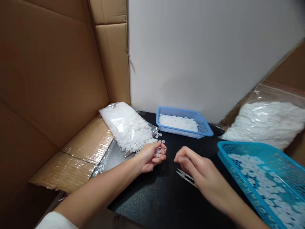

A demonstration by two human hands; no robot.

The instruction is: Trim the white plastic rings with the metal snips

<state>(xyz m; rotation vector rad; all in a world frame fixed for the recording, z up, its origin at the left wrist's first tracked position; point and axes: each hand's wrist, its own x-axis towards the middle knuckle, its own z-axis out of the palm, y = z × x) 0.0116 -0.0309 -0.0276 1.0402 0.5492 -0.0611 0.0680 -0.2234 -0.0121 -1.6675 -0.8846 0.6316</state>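
My left hand [152, 156], palm up with curled fingers, holds a few small white plastic rings [158, 154]. It is beside the mouth of a clear plastic bag [128, 127] full of such rings, some of which have spilled onto the black table. Slightly blurred, my right hand [195, 165] is to the right with its fingers bent together; anything in them is hidden. Metal thread snips [185, 176] lie partly under that hand, blades showing, and I cannot tell whether the hand touches them.
Behind my hands is a blue basket [202, 127] with white rings in it. A turquoise basket [226, 152] holding flat white pieces stands at right, before a clear bag [269, 121] of white material. Cardboard [59, 63] walls the left side; a white panel [190, 57] is behind.
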